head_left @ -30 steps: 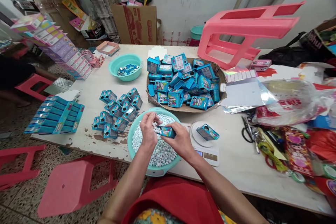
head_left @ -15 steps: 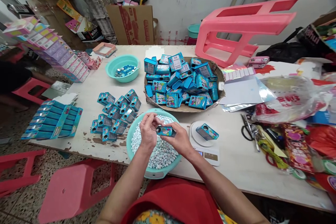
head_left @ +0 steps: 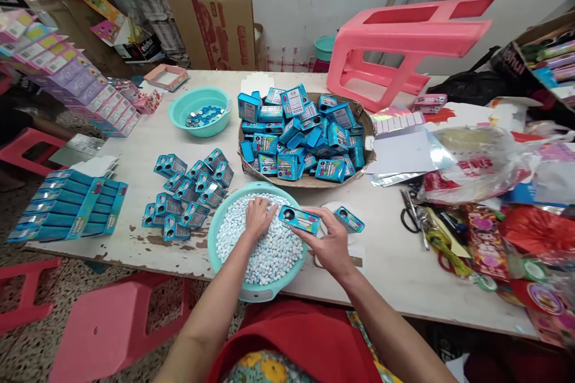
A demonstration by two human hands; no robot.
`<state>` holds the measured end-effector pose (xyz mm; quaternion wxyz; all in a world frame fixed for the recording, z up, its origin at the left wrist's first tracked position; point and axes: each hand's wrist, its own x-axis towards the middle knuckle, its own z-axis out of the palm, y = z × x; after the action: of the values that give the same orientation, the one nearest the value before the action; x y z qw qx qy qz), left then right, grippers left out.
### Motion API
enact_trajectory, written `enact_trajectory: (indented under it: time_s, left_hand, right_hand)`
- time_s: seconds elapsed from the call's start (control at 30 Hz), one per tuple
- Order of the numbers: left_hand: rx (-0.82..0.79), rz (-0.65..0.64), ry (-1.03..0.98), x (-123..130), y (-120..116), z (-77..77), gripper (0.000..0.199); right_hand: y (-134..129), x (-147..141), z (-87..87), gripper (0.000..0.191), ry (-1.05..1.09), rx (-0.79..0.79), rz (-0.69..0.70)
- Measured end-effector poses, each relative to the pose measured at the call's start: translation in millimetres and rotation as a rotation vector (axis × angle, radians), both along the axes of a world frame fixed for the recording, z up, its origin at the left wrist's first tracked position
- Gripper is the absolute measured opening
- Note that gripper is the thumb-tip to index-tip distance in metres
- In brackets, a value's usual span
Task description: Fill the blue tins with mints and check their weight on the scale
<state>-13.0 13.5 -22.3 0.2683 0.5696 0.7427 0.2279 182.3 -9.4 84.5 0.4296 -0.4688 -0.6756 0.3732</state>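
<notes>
A blue tin (head_left: 300,219) with a round dark opening at one end is gripped in my right hand (head_left: 331,239), above the right rim of a turquoise basin (head_left: 213,254). Small pale candies (head_left: 274,257) fill the basin. My left hand (head_left: 258,220) rests in the candies, thumb apart from the fingers, its fingertips partly hidden among them. Right of the basin, another blue tin (head_left: 349,219) lies on a white scale (head_left: 359,254), partly behind my right hand. Several blue tins (head_left: 193,188) stand grouped left of the basin.
A cardboard tray (head_left: 371,143) heaped with blue tins is behind the basin. A smaller turquoise bowl (head_left: 200,111) holds round lids. Blue display boxes (head_left: 72,206) stand left. A pink stool (head_left: 399,39), scissors (head_left: 409,212) and plastic bags (head_left: 476,167) are on the right.
My left hand has moved away from the tin and down into the candies. My right hand has shifted right with the tin. The whole view has shifted slightly.
</notes>
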Motion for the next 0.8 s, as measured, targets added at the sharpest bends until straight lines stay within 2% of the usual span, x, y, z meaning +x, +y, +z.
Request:
enact_trajectory:
  time_s: [0.1,0.17,0.2,0.27,0.37,0.47,0.6,0.7,0.8]
  left_hand:
    - [-0.126,-0.096,0.236,7,-13,0.3,0.025]
    - [-0.125,-0.067,0.205,6,-21,1.0,0.02]
    - [-0.091,-0.006,0.132,4,-24,0.5,0.017]
    - [0.006,0.203,-0.131,-1,-29,-1.6,0.016]
    - [0.109,0.453,-0.488,-8,-33,0.9,0.031]
    - [0.1,0.534,-0.718,-10,-35,21.9,0.036]
    - [0.15,0.559,-1.244,-6,-36,70.5,0.032]
    - [0.286,0.542,-1.363,2,-35,97.9,0.028]
    - [0.415,0.583,-1.383,8,-35,110.1,0.027]
  right_hand:
    - [0,-3,1.0,0.032,-0.035,0.01,0.027]
    - [1,-5,-1.4,0.032,-0.055,0.005,0.017]
    - [1,-6,-3.4,0.032,-0.067,-0.001,0.007]
    - [2,-6,-7.8,0.03,-0.094,-0.016,-0.002]
    - [1,-7,-12.3,0.03,-0.129,-0.035,0.013]
    - [-2,-12,-12.2,0.031,-0.155,-0.026,0.065]
    - [-8,-29,-9.5,0.029,-0.249,0.011,0.152]
    - [-11,-43,-7.5,0.026,-0.338,0.035,0.191]
    - [-12,-52,-3.6,0.026,-0.364,0.057,0.214]
